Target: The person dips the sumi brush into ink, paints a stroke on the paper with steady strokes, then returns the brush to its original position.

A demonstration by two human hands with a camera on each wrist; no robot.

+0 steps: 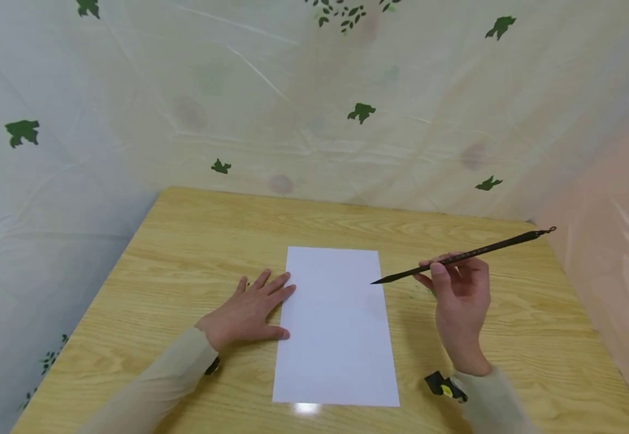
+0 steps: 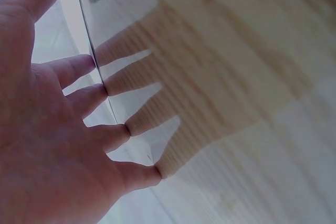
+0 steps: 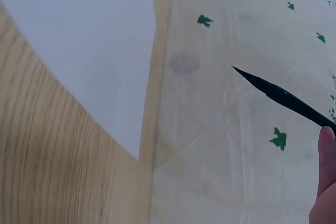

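A sheet of white paper (image 1: 333, 337) lies lengthwise on the wooden table, its surface showing no marks. My left hand (image 1: 251, 313) is spread flat at the sheet's left edge, fingertips and thumb touching it. In the left wrist view the fingers of this hand (image 2: 58, 124) are extended, their tips against the glossy tabletop. My right hand (image 1: 462, 301) pinches a dark calligraphy brush (image 1: 488, 248) by its handle, to the right of the paper. The brush slants, its pointed dark tip over the paper's right edge; the right wrist view shows the brush tip (image 3: 249, 77) raised off the sheet.
The light wood table (image 1: 227, 223) reflects a bright lamp spot near the paper's bottom edge. Pale curtains (image 1: 292, 90) printed with green bird shapes hang behind and at both sides. A black strap with a yellow mark (image 1: 447, 389) sits at my right wrist.
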